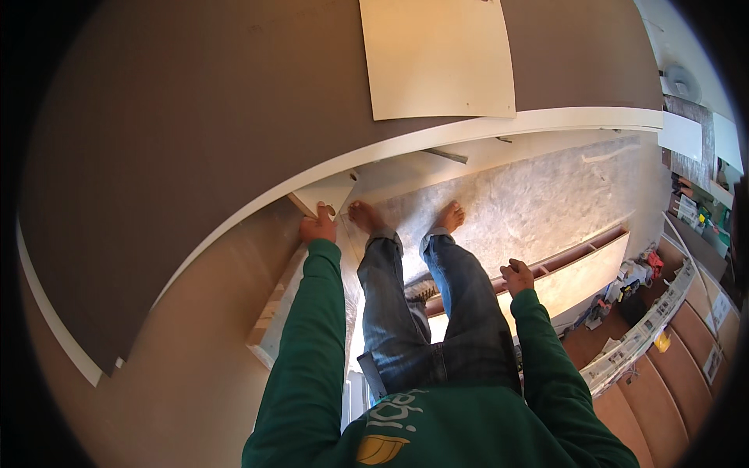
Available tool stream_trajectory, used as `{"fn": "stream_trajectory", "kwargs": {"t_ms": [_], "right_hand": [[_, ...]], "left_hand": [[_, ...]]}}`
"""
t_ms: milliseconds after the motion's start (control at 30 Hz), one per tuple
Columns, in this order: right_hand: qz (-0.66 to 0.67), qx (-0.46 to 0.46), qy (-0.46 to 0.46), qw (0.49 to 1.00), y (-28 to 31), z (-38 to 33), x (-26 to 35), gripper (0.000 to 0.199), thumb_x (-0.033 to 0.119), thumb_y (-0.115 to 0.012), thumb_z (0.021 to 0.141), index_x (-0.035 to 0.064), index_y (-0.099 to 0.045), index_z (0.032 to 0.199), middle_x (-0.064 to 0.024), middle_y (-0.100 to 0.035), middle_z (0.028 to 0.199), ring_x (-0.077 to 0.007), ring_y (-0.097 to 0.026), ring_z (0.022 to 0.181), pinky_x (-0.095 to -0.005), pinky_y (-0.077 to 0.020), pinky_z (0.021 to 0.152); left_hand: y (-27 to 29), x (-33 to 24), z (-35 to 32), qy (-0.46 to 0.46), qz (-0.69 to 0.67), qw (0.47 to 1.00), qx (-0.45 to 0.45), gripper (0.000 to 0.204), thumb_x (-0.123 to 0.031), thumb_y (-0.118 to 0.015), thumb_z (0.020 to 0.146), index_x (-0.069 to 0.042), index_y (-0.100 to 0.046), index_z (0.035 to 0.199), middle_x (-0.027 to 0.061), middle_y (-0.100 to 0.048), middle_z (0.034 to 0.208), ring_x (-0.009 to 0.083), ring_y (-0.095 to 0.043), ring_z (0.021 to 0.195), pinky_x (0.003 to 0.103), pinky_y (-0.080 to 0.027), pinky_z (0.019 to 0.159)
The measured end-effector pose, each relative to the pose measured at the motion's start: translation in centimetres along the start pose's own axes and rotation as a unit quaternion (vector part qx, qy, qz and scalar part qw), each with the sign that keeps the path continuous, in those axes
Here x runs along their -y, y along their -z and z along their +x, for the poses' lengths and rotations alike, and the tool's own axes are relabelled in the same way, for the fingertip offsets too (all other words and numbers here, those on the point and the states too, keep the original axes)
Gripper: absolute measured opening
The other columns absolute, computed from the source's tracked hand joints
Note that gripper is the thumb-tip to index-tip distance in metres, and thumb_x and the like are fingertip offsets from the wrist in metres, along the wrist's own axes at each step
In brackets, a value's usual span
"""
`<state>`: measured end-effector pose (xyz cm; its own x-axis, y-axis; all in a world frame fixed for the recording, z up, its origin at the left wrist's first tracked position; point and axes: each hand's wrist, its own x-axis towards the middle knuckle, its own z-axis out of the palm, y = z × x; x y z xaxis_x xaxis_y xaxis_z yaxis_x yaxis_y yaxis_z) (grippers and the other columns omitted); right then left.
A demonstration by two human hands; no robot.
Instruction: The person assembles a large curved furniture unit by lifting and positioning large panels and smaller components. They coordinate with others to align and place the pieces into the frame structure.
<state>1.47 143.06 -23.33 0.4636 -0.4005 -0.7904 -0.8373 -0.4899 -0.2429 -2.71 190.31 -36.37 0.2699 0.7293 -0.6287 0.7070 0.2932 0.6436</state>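
My left hand is closed on the edge of a small white panel, beside my left foot. The panel has a dark hole near its far corner, and a finger lies against its near edge. My right hand hangs beside my right knee, its fingers loosely bent and apart, with nothing seen in them. Close to it lies a long, narrow wooden box frame with inner dividers. Whether the right hand touches this frame cannot be made out.
A wide brown surface with a white edge strip spans the far side, bearing a cream board. My bare feet stand on a grey worn floor sheet. To the right are cluttered tools and brown panels.
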Motion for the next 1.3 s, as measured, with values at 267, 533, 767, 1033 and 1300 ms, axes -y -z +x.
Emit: {"fn": "stream_trajectory", "kwargs": {"t_ms": [267,533,767,1033,1300], "right_hand": [[0.006,0.051,0.004,0.999,3.1,3.2,-2.8,0.054,0.019,-0.069,0.079,-0.0035,-0.051,0.125,-0.0159,-0.061,0.111,-0.0196,-0.062,0.083,-0.0303,-0.0520,0.063],[0.037,0.095,-0.026,0.994,6.9,4.9,-6.1,0.055,0.026,-0.067,0.079,-0.0025,-0.052,0.123,-0.0153,-0.064,0.107,-0.0217,-0.063,0.085,-0.0320,-0.0524,0.070],[-0.318,0.095,0.133,0.934,13.1,11.6,-6.4,0.057,0.047,-0.050,0.088,-0.0036,-0.061,0.110,-0.0277,-0.063,0.098,-0.0338,-0.063,0.094,-0.0423,-0.0492,0.084],[-0.232,0.423,-0.206,0.851,24.6,2.4,6.6,0.095,0.075,-0.035,0.083,0.0001,-0.031,0.141,-0.0283,-0.051,0.127,-0.0345,-0.067,0.087,-0.0477,-0.0560,0.070],[-0.223,0.226,-0.056,0.947,28.1,0.3,12.2,0.083,0.068,-0.040,0.086,-0.0057,-0.056,0.121,-0.0208,-0.062,0.117,-0.0316,-0.063,0.100,-0.0387,-0.0461,0.089]], "left_hand": [[-3.6,0.5,-9.2,0.047,-0.099,0.994,0.003,0.048,-0.032,-0.062,0.088,0.015,-0.054,0.091,0.0198,-0.063,0.075,0.0242,-0.062,0.049,0.028,-0.050,0.040],[-4.9,-4.1,-22.1,0.164,-0.144,0.974,0.051,0.043,-0.024,-0.060,0.087,0.017,-0.049,0.098,0.0242,-0.062,0.075,0.0285,-0.064,0.051,0.031,-0.051,0.040],[-2.3,-11.3,-34.8,0.287,-0.041,0.921,0.260,0.039,-0.025,-0.055,0.089,0.008,-0.053,0.109,0.0194,-0.065,0.087,0.0248,-0.066,0.059,0.028,-0.053,0.045],[-1.5,-24.9,-49.2,0.296,0.060,0.869,0.393,0.038,-0.024,-0.055,0.091,0.003,-0.055,0.117,0.0145,-0.065,0.100,0.0202,-0.066,0.066,0.025,-0.052,0.054],[-2.8,-32.1,-46.5,0.138,0.091,0.865,0.474,0.035,-0.025,-0.055,0.091,0.008,-0.061,0.104,0.0142,-0.068,0.082,0.0202,-0.067,0.060,0.025,-0.052,0.051]]}}
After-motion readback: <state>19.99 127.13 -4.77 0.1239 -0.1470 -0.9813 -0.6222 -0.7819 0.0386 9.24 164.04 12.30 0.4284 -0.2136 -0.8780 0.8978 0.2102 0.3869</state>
